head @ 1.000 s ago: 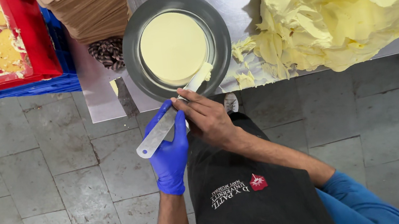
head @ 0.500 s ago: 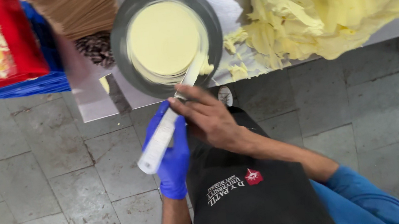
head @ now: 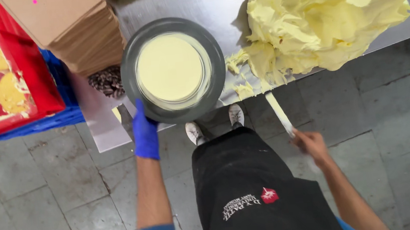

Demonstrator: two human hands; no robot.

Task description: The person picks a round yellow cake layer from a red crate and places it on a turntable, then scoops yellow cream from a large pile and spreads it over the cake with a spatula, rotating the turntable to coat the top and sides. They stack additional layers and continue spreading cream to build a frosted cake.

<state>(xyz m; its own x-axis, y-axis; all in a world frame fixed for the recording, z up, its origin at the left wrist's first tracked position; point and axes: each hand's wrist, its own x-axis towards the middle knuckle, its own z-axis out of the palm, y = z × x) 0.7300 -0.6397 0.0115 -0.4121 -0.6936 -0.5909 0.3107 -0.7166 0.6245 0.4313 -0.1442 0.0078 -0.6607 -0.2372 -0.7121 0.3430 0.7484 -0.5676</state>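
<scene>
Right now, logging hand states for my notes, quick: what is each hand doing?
Left hand: gloved in blue, gripping the rim of the round dark plate.
Right hand: bare, closed on the palette knife.

A stack of flat brown cardboard boxes (head: 82, 34) stands at the upper left of the steel counter (head: 188, 0), just beside the dark round turntable; the top one bears a small pink dot. Left of the stack, a red crate (head: 34, 82) sits on a blue crate (head: 65, 112). No labels, signs or screens show on the counter.
</scene>
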